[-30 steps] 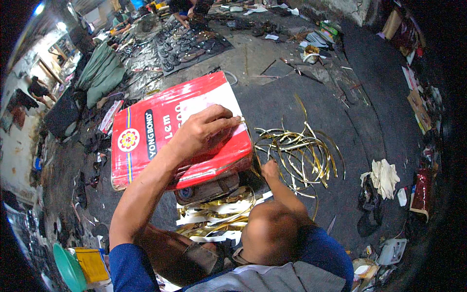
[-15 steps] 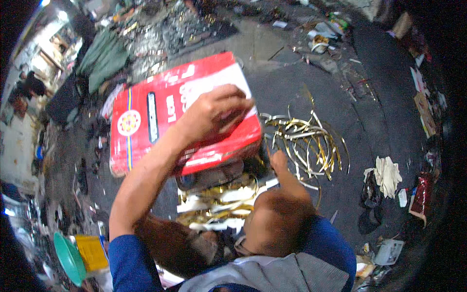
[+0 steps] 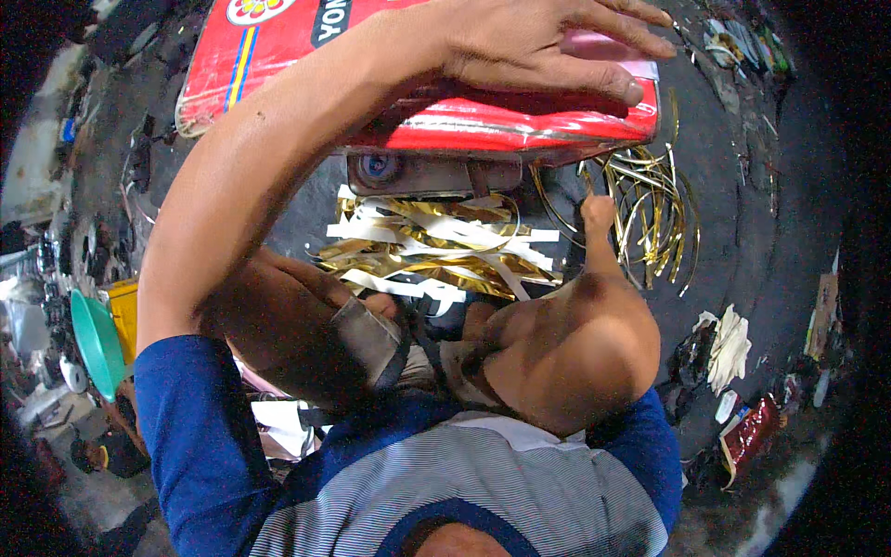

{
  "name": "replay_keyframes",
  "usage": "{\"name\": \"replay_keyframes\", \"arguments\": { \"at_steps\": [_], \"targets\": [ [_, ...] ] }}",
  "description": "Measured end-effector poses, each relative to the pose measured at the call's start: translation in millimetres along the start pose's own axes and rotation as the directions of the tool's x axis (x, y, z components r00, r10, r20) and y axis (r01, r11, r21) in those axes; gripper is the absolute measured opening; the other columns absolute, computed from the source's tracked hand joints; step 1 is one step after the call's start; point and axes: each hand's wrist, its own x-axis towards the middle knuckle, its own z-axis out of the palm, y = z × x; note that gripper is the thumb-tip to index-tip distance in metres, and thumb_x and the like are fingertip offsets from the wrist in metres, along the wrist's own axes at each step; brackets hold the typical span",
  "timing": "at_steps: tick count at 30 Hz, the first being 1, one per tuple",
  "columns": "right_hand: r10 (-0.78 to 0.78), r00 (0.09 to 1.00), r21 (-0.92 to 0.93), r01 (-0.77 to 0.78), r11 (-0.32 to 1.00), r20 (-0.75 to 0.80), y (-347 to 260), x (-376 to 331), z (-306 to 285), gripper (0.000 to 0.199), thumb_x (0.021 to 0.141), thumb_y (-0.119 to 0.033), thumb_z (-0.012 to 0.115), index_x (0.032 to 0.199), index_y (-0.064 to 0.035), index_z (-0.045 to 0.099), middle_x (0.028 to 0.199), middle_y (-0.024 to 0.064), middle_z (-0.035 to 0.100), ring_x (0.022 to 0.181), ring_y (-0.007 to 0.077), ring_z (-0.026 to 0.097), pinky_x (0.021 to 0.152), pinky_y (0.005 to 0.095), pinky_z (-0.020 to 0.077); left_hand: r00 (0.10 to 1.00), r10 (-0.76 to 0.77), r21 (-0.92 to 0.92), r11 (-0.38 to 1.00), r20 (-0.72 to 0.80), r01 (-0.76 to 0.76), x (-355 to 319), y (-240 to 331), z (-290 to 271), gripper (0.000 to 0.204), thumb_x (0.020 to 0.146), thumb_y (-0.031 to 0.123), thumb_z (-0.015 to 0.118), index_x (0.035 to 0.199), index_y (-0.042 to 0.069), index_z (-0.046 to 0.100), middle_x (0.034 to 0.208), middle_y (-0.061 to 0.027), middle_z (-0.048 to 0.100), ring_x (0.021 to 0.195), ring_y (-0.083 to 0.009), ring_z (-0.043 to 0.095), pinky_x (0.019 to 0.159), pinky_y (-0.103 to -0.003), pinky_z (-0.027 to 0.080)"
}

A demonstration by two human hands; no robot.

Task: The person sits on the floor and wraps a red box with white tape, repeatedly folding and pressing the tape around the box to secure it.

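Note:
A large red cardboard box [image 3: 251, 70] with blue-and-yellow stripes fills the top of the view. My left hand [image 3: 557, 46] lies over its right part, fingers stretched and apart, with a pale pink patch under them. Whether the palm presses on the box is hard to tell. Beyond my right knee, my right hand [image 3: 598, 212] is small and closed beside a bundle of thin gold strips [image 3: 654, 213]; what it pinches is too small to make out. Below the box sits a dark metal device [image 3: 436, 174] with a round bluish part. Gold and white strips [image 3: 436, 246] lie in front of it.
My bent knees [image 3: 585, 343] flank the strips. At left stand a green basin [image 3: 97, 343] and a yellow container [image 3: 123, 316]. To the right lie a cream cloth [image 3: 729, 348], dark plastic and a shiny red packet [image 3: 750, 438] on the dark floor.
The view has tilted down toward my body, so the box sits higher in it. My left hand's curled fingers have stretched out over the box. My right hand stays near the gold strips.

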Motion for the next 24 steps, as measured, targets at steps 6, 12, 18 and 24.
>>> {"name": "replay_keyframes", "arguments": {
  "at_steps": [6,12,18,24],
  "targets": [
    [0.021,0.998,0.312,-0.001,0.950,-0.061,29.4,-29.8,-44.3,0.031,0.095,-0.021,0.059,0.102,0.0024,0.077,0.096,0.0239,0.076,0.087,0.0363,0.074,0.080,0.0454,0.0583,0.984,-0.168,0.025,0.986,0.059,0.166,10.4,-4.8,17.4,0.085,0.092,0.071,0.057,0.149,0.007,0.055,0.162,-0.0255,0.038,0.153,-0.0437,0.030,0.126,-0.052,0.022],
    [-0.026,0.987,0.687,0.128,0.716,-0.156,-4.1,-74.4,-80.2,0.029,0.094,-0.021,0.061,0.102,0.0025,0.077,0.095,0.0223,0.076,0.085,0.0343,0.074,0.079,0.0437,0.0579,0.991,-0.122,-0.014,0.992,0.049,0.123,10.4,-0.5,15.4,0.089,0.090,0.071,0.058,0.150,0.007,0.054,0.163,-0.0275,0.036,0.151,-0.0444,0.034,0.126,-0.047,0.023],
    [-0.292,0.948,0.845,0.256,0.470,-0.125,-85.7,-114.9,-82.0,0.028,0.094,-0.021,0.064,0.102,0.0027,0.077,0.093,0.0207,0.076,0.083,0.0323,0.073,0.078,0.0420,0.0575,0.923,0.162,0.378,0.926,-0.349,-0.019,2.9,3.8,32.2,0.049,0.095,0.042,0.070,0.131,0.009,0.068,0.135,-0.0172,0.065,0.120,-0.0372,0.064,0.098,-0.044,0.055],
    [-0.337,0.933,0.914,0.239,0.328,-0.123,-102.3,-129.0,-68.8,0.027,0.093,-0.021,0.066,0.102,0.0028,0.076,0.092,0.0191,0.076,0.081,0.0303,0.073,0.076,0.0404,0.0571,0.983,-0.164,-0.020,0.986,0.084,0.166,-31.3,123.7,20.6,0.029,0.087,0.033,0.072,0.101,0.009,0.067,0.101,-0.0123,0.066,0.102,-0.0334,0.069,0.072,-0.045,0.060]
  ]
}}
